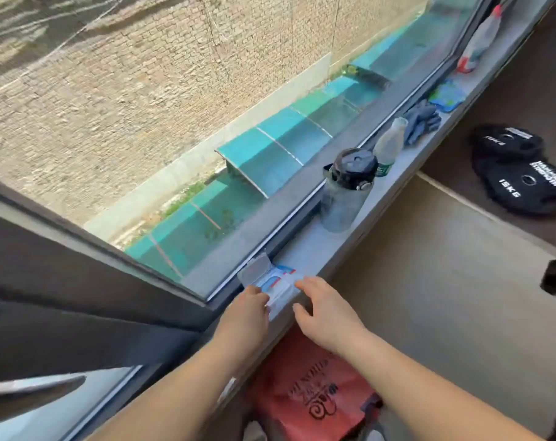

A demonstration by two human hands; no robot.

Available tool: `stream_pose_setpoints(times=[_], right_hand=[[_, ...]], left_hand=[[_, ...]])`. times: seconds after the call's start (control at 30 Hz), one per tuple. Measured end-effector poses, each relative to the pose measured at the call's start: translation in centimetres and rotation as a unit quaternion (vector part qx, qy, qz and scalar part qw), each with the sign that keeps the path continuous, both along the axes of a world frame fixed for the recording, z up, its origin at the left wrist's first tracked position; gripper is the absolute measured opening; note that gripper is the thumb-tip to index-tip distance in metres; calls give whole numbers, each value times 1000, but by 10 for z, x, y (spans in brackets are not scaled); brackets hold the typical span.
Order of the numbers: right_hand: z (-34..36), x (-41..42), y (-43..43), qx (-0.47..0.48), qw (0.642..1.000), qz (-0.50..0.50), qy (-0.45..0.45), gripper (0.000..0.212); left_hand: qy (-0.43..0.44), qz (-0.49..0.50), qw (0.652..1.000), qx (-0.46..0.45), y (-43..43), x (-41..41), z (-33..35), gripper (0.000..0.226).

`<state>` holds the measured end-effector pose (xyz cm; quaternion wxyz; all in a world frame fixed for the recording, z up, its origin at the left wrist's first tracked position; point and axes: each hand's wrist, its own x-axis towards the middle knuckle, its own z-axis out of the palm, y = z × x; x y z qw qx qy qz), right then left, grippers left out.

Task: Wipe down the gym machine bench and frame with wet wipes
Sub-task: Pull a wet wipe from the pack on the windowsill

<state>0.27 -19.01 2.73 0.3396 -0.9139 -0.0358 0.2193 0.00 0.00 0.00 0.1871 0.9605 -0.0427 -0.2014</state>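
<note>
- Grey window sill [305, 249] runs along a large window; brick wall and teal roofing show outside.
- Wet wipes pack [278, 286] sits at the sill's near end, clear lid [254, 270] flipped up toward the glass.
- Farther along the sill: dark-capped water bottle [343, 198], clear bottle [389, 148], grey gloves [421, 124], blue-green cloth [447, 96], spray bottle [480, 43].
- Black weight plates [524, 183] lie on the floor; red bag [308, 393] sits below the sill.
- Left grip [249, 310]: fingers curled on the pack's near left edge, holding it.
- Right grip [326, 313]: released, fingers spread, tips at the pack's right side.
</note>
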Motion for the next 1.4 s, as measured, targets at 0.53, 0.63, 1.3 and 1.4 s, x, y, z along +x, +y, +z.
stream_pose_setpoints(times=[0.53, 0.63, 1.3, 1.4], right_hand=[[-137, 47, 23, 30, 999, -28, 25, 74], [-138, 49, 27, 36, 998, -43, 26, 66], [-146, 44, 20, 41, 999, 29, 7, 66], [-145, 44, 20, 39, 999, 30, 5, 64]], left_hand=[[-9, 63, 997, 42, -8, 52, -86, 19], [14, 64, 995, 74, -13, 53, -85, 22], [-8, 186, 966, -179, 4, 35, -77, 11], [7, 306, 915, -264, 6, 27, -78, 10]])
